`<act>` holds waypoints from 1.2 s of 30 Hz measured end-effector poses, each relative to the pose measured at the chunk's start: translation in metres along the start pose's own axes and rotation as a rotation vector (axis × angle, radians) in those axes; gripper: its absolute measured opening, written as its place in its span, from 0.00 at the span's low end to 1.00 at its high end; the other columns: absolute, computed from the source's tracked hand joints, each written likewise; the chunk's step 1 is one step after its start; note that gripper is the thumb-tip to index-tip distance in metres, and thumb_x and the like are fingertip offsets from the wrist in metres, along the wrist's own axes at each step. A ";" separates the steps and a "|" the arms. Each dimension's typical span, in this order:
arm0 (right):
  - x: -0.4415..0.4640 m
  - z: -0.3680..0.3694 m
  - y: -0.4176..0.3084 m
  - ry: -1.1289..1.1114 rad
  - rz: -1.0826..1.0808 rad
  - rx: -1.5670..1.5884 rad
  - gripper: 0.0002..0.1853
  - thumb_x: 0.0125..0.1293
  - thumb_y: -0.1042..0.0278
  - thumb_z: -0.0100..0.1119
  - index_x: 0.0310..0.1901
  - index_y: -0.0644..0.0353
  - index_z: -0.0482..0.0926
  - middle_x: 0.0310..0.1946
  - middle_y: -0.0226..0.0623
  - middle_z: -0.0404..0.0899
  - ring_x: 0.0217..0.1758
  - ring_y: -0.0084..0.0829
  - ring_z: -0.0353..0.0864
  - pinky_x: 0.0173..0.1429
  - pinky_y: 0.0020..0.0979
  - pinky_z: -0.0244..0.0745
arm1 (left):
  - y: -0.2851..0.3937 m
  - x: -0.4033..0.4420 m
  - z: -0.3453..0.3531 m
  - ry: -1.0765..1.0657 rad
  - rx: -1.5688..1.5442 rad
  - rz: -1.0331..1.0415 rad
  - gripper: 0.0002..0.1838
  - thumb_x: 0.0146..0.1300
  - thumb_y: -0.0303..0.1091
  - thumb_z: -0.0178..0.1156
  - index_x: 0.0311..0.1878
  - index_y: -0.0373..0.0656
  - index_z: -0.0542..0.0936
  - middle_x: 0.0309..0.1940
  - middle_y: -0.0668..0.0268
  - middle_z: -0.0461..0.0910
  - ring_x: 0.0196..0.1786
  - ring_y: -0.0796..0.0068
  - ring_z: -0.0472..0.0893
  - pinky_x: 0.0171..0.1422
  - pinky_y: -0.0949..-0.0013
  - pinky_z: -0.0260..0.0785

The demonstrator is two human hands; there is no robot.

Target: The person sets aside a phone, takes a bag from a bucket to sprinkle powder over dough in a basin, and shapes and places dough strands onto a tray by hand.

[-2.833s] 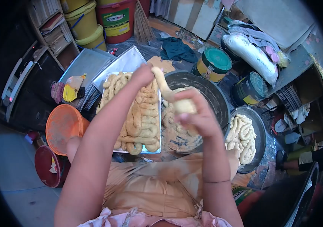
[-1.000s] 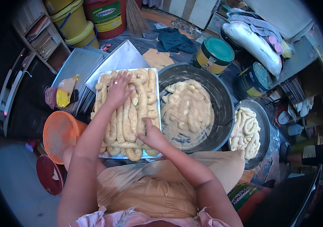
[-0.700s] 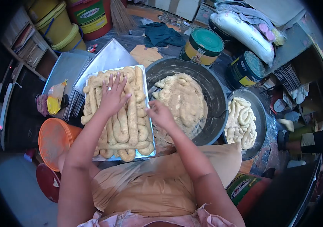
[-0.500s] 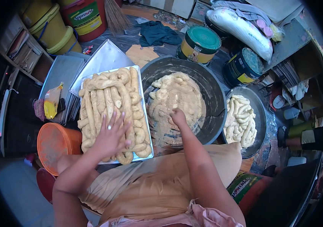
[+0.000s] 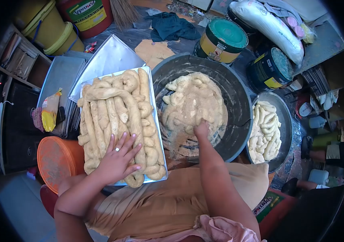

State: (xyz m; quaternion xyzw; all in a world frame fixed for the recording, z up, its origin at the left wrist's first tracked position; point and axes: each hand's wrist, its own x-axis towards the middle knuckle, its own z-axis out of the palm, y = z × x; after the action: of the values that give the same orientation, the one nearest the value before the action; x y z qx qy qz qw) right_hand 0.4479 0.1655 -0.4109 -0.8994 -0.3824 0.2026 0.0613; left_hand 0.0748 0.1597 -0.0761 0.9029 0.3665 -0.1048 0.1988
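Note:
My left hand (image 5: pixel 117 159) lies with spread fingers on the near end of the twisted dough ropes (image 5: pixel 117 109), a ring on one finger. The ropes are piled on a metal tray (image 5: pixel 158 141) across my lap. My right hand (image 5: pixel 201 128) reaches into a large black tub (image 5: pixel 236 121). Its fingers are curled at the near edge of a crumb-dusted heap of dough (image 5: pixel 196 99), and what they hold, if anything, is hidden. Loose crumbs (image 5: pixel 176 141) lie in the tub beside the heap.
A dark basin (image 5: pixel 286 133) with more dough pieces (image 5: pixel 264 133) stands right of the tub. Lidded buckets (image 5: pixel 222 38) stand behind it. At left are an orange bucket (image 5: pixel 55 161) and stacked metal trays (image 5: pixel 59 76). Another person's leg (image 5: pixel 319 155) shows at far right.
My left hand has come down onto the dough ropes. My right hand has shifted to the near edge of the dough heap. The whole view has also shifted slightly.

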 end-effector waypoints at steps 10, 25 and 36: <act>0.003 -0.009 -0.011 -0.060 0.071 0.017 0.27 0.50 0.56 0.70 0.52 0.53 0.74 0.50 0.39 0.76 0.57 0.43 0.73 0.59 0.46 0.68 | -0.006 0.005 0.005 -0.060 -0.038 0.012 0.39 0.64 0.59 0.53 0.73 0.48 0.61 0.75 0.51 0.48 0.78 0.44 0.45 0.77 0.39 0.30; 0.044 -0.061 0.019 -0.219 0.242 1.652 0.09 0.57 0.68 0.51 0.39 0.59 0.72 0.36 0.33 0.75 0.35 0.32 0.77 0.41 0.35 0.77 | -0.001 0.007 0.006 -0.017 -0.005 0.035 0.39 0.62 0.59 0.56 0.72 0.48 0.63 0.75 0.50 0.50 0.77 0.46 0.47 0.77 0.39 0.32; 0.012 -0.155 0.066 0.202 -0.125 2.103 0.21 0.48 0.67 0.49 0.47 0.61 0.71 0.46 0.48 0.77 0.39 0.39 0.77 0.36 0.35 0.76 | -0.001 0.005 0.004 -0.012 -0.011 0.042 0.39 0.62 0.58 0.56 0.72 0.48 0.62 0.75 0.51 0.51 0.77 0.45 0.48 0.77 0.39 0.34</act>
State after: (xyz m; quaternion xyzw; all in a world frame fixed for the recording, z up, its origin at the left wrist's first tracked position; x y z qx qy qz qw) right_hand 0.5633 0.1349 -0.2910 -0.3852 -0.0534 0.3526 0.8511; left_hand 0.0776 0.1621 -0.0821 0.9087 0.3468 -0.1039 0.2079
